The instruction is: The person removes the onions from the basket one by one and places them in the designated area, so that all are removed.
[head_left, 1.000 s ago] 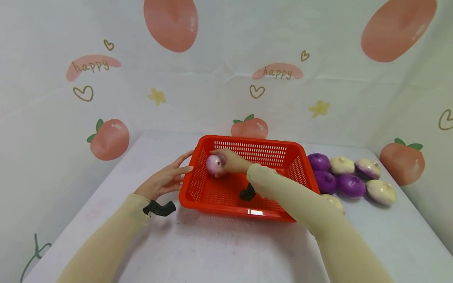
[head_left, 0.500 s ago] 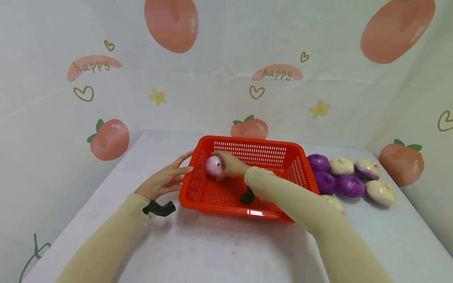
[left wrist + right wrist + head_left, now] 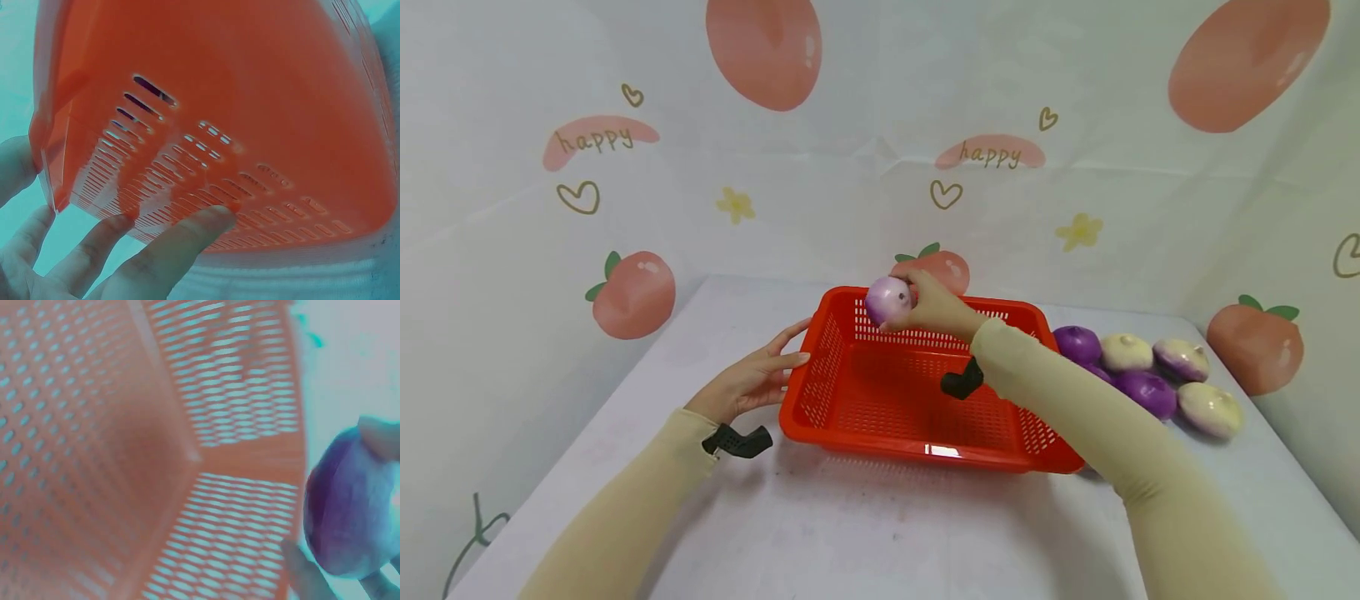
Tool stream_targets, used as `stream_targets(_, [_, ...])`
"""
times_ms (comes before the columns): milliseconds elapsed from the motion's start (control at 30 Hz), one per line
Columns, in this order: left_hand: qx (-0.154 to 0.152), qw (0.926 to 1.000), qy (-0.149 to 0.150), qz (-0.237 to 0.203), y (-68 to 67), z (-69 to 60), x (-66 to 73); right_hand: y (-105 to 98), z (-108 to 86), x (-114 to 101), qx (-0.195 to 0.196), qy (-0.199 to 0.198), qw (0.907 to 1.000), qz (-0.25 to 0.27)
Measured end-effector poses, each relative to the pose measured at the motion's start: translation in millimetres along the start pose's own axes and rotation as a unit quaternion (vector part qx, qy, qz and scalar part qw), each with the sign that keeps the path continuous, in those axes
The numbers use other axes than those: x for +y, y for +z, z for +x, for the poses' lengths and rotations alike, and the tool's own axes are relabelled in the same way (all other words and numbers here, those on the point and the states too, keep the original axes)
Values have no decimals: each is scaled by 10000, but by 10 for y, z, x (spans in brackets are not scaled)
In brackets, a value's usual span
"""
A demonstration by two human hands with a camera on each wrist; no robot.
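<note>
My right hand [image 3: 936,304] holds a purple-and-white onion [image 3: 889,302] over the back part of a red plastic basket [image 3: 880,443]. In the right wrist view the onion [image 3: 347,506] appears at the right edge, with fingertips curled about it. At the basket's left end, my left hand [image 3: 748,383] rests its spread fingers against the outer wall. The left wrist view shows those fingers [image 3: 181,244] fairly straight on the slotted wall [image 3: 206,181]. No other onion shows inside the basket.
Right of the basket lie several more onions, including a purple one [image 3: 1146,393], a pale one [image 3: 1210,410] and a two-toned one [image 3: 1182,358]. My right sleeve [image 3: 1075,408] crosses the basket's right side and hides some of them. A printed cloth [image 3: 850,167] hangs behind the table.
My right hand has lifted the onion from low inside the basket's left part, up and to the right, to above the basket. The left hand and basket have stayed in place.
</note>
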State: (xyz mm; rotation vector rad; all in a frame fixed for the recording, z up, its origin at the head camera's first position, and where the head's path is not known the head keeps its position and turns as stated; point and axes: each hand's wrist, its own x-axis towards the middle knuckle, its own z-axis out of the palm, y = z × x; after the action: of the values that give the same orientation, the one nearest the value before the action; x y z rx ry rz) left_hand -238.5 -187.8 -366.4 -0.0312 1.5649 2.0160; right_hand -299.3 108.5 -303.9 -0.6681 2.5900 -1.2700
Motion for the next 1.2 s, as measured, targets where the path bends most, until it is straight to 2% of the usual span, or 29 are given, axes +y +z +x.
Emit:
stream_targets(167, [-63, 10000, 16, -30, -5, 1, 3, -421, -304, -130, 162, 256, 9957, 878])
stream_targets(400, [-230, 9997, 36, -119, -22, -21, 1, -846, -807, -110, 577, 14, 9912, 1195])
stream_targets(633, [-309, 9994, 67, -119, -21, -42, 0, -1045, -1356, 80, 649, -270, 9839, 1645])
stream_targets(767, [-320, 9994, 77, -58, -21, -43, 2, -1112, -1670, 237, 887, -193, 9802, 1758])
stream_targets(833, [-340, 9994, 100, -25, -21, -39, 2, -1145, -1833, 306, 1073, 20, 9790, 1733])
stream_targets(900, [-352, 9993, 115, -25, -17, -35, 3, -1185, -1973, 412, 1156, -79, 9680, 2227])
stream_targets(967, [-361, 9993, 123, -54, -12, -32, 3, -1212, -2099, 527, 1215, -272, 9508, 2837])
stream_targets(1000, [-352, 9993, 121, -67, -12, -33, 5, -1218, -2150, 588, 1238, -411, 9396, 3164])
stream_targets(1067, [-357, 9992, 118, -117, -10, -32, 6, -1227, -2236, 735, 1150, -879, 9082, 3926])
stream_targets(1100, [-365, 9992, 121, -142, -12, -30, 6, -1222, -2277, 800, 1161, -1012, 8987, 4107])
stream_targets(1133, [-388, 9990, 120, -167, -11, -29, 6, -1216, -2315, 870, 1124, -1200, 8842, 4372])
stream_targets(1167, [-387, 9990, 120, -176, -12, -27, 5, -1210, -2354, 935, 1117, -1314, 8736, 4550])
stream_targets(1200, [-376, 9991, 126, -168, -14, -26, 3, -1198, -2393, 989, 1174, -1383, 8671, 4639])
